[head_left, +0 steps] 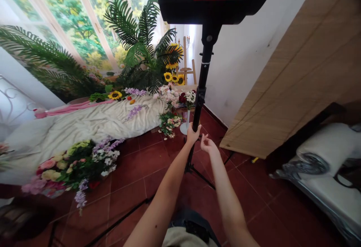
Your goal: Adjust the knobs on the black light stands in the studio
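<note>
A black light stand (pixel 200 85) rises in the middle of the view, with a black studio light (pixel 220 11) marked ZHEYU in red at its top. My left hand (pixel 193 134) is wrapped round the pole, low on its upright part. Just right of the pole, my right hand (pixel 207 143) has its fingers curled but apart, near a small knob on the stand; nothing shows in it. Below my hands, the stand's legs spread over the red tiled floor (pixel 152 160).
To the left, a cream cloth (pixel 113 121) lies beneath scattered flowers, with a bouquet (pixel 67 164) in front. Palm leaves (pixel 141 32) and a wooden easel (pixel 186 70) stand behind. A wooden board (pixel 276 77) and a plastic-wrapped chair (pixel 324 164) are at the right.
</note>
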